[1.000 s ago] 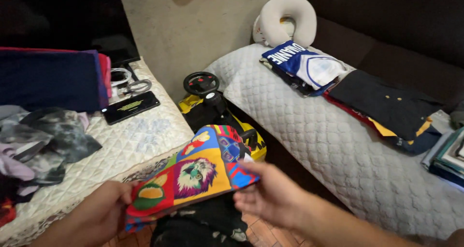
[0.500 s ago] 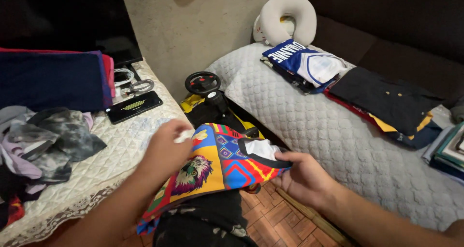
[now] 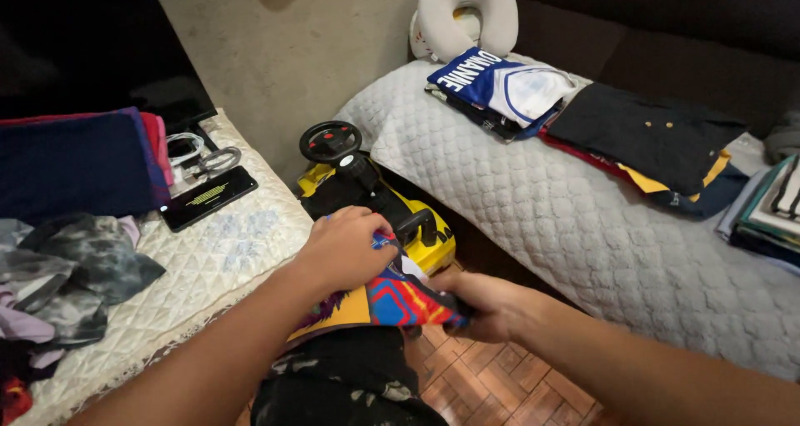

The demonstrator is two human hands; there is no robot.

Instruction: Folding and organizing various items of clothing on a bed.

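A brightly printed garment [image 3: 400, 297], patterned in yellow, blue and red panels, is held low in the foreground, above the person's dark-clad lap [image 3: 350, 384] and just in front of a yellow and black ride-on toy car [image 3: 375, 201]. It is seen partly folded, bunched between both hands.

Handling, as judged: the cloth is thin, light and limp. It drapes and creases freely, has no stiffness of its own, and is not fragile. Slippage is thought unlikely, though loose layers may slide over one another. Hold is best taken at the folded edges or corners, so that the layers are kept together.

Grip: the left hand [image 3: 346, 247] is laid over the top of the fabric, fingers curled and pressed down onto the upper fold; it is closed on the cloth rather than spread. The right hand [image 3: 487, 305] is closed around the right-hand edge, with the fabric pinched between thumb and fingers. The fingertips of both hands are largely hidden by cloth.

Surroundings: a cream quilted surface [image 3: 225, 243] lies to the left, bearing a dark phone [image 3: 208, 197] and heaped clothes [image 3: 67, 268]. A grey quilted bed [image 3: 550, 218] to the right carries folded garments [image 3: 583, 118] and a neck pillow [image 3: 462, 14].
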